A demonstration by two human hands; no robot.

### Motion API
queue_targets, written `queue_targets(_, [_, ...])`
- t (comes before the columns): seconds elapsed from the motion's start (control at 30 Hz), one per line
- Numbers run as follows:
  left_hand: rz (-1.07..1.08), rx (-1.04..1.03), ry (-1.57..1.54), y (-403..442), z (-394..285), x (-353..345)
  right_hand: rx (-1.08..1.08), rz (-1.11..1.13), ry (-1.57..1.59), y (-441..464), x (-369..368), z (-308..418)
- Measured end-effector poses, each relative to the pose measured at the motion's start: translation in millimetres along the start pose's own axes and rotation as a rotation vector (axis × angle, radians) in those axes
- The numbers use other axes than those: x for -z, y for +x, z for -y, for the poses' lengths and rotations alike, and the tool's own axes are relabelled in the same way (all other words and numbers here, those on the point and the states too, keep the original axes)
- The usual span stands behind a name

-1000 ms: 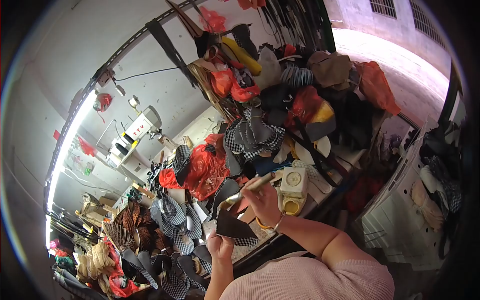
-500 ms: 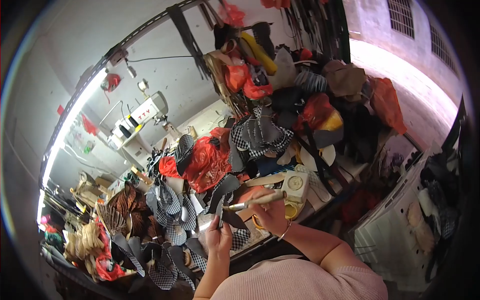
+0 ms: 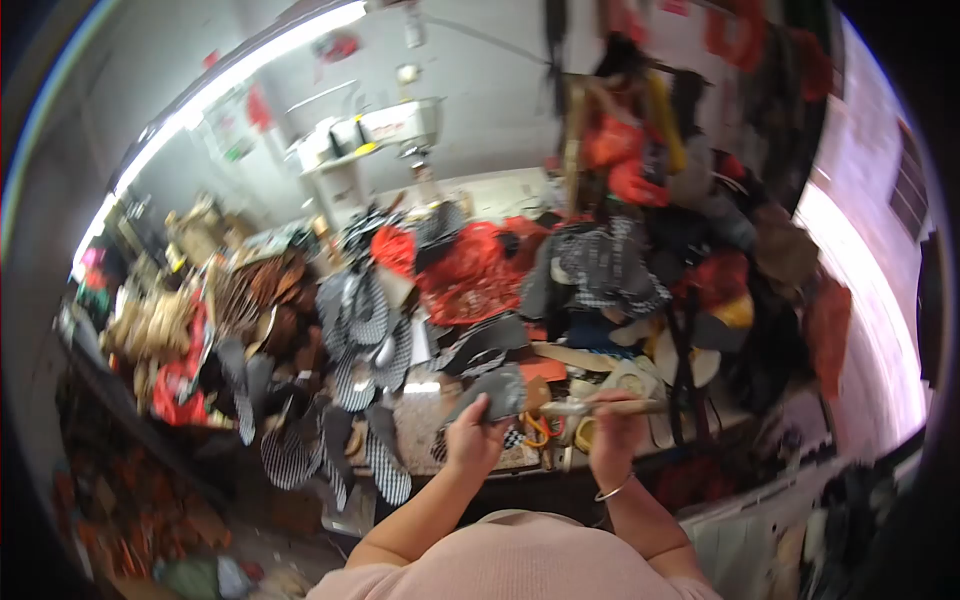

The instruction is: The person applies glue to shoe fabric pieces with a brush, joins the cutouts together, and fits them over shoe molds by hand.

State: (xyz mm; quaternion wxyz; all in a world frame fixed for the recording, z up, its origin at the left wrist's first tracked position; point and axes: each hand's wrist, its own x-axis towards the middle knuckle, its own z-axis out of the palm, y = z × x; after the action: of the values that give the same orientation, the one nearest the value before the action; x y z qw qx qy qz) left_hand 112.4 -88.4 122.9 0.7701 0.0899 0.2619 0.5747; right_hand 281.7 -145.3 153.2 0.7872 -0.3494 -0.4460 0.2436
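My left hand (image 3: 474,440) pinches a dark grey shoe-upper piece (image 3: 497,390) by its near edge, over the front of the workbench. In my right hand (image 3: 615,440) is a brush (image 3: 640,407), gripped by its wooden handle and lying nearly level. Its tip points left toward the grey piece; blur hides whether they touch. Below the brush lie orange scissor-like handles (image 3: 538,432) and a yellow cup (image 3: 584,434). A cream container (image 3: 636,378) stands just behind my right hand. More dark grey pieces (image 3: 485,343) lie beyond the held one.
Checked shoe pieces (image 3: 386,458) hang over the bench's front edge at left. A red plastic bag (image 3: 470,285) and a checked stack (image 3: 605,265) fill the middle. At the back stands a sewing machine (image 3: 400,123). Dark straps (image 3: 683,375) hang at right.
My view has swung to the right side of the scene's former tilt and levelled. The grey piece now lies flatter in my left hand, and the brush has drawn back rightward from it.
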Motion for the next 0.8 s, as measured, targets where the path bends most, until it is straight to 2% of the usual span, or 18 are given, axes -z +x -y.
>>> queue_targets(0.03, [-0.045,-0.009,0.002,-3,4,0,0.018,-0.024,-0.044,2,1,-5])
queue_targets(0.1, [-0.055,-0.023,-0.041,1,10,13,-0.085,0.213,-0.1,3,-5,2])
queue_targets(0.13, [-0.016,-0.051,-0.082,2,8,15,-0.092,0.247,-0.087,2,-5,2])
queue_targets(0.2, [-0.096,-0.043,-0.135,-1,-2,21,-0.318,0.282,-0.077,-1,-1,-3])
queue_targets(0.23, [-0.149,-0.057,-0.173,-2,-4,26,-0.296,0.255,-0.165,3,3,-9])
queue_targets(0.37, [-0.289,-0.096,-0.414,22,-16,90,-0.44,-0.02,-0.09,7,42,-49])
queue_targets(0.43, [-0.522,-0.116,-0.612,39,-30,130,-0.545,-0.064,-0.024,3,51,-50])
queue_targets(0.5, [-0.65,-0.206,-0.616,64,-39,171,-0.594,-0.086,-0.069,-2,65,-60])
queue_targets(0.6, [-0.7,-0.287,-0.705,113,-54,216,-0.622,-0.119,-0.06,-6,67,-61])
queue_targets(0.67, [-0.698,-0.326,-0.709,129,-63,221,-0.628,-0.131,-0.071,-4,61,-59])
queue_targets(0.73, [-0.67,-0.489,-0.682,140,-68,220,-0.633,-0.153,-0.08,-2,56,-60])
queue_targets(0.8, [-0.653,-0.489,-0.648,141,-66,224,-0.638,-0.143,-0.087,-1,59,-65])
